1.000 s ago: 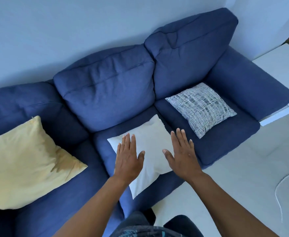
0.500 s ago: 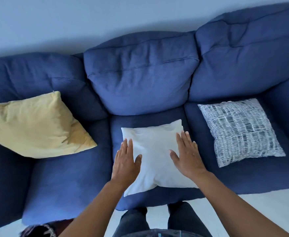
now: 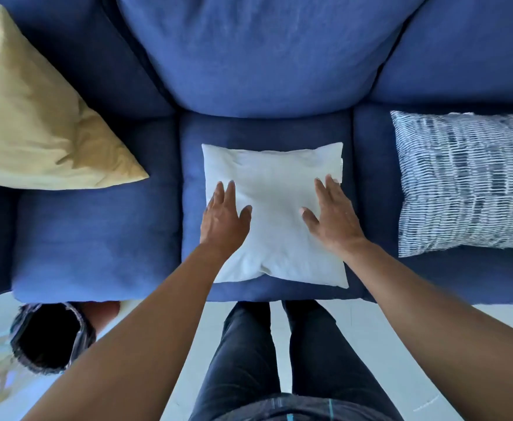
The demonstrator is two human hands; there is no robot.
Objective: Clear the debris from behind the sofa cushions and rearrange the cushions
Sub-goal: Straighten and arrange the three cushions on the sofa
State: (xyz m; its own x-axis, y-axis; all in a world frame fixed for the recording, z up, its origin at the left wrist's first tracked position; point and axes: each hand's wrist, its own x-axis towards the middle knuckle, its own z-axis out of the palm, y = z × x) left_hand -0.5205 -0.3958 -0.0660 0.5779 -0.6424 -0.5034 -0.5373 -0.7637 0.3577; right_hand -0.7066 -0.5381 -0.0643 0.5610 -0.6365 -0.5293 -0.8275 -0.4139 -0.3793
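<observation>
White cushion (image 3: 275, 214) lies flat on the middle seat of the blue sofa (image 3: 258, 56), between yellow cushion (image 3: 33, 117) and striped cushion (image 3: 465, 183). Likely light, soft, squashy; best taken by its two side edges. Left hand (image 3: 223, 218) flat, fingers straight, resting near the left edge. Right hand (image 3: 332, 217) likewise spread flat near the right edge. Neither grips anything. Dark bag (image 3: 48, 338) on the floor, open.

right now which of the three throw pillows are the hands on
The plain white pillow on the middle seat. The left hand and right hand rest flat on it; the yellow pillow and striped pillow lie untouched.
</observation>
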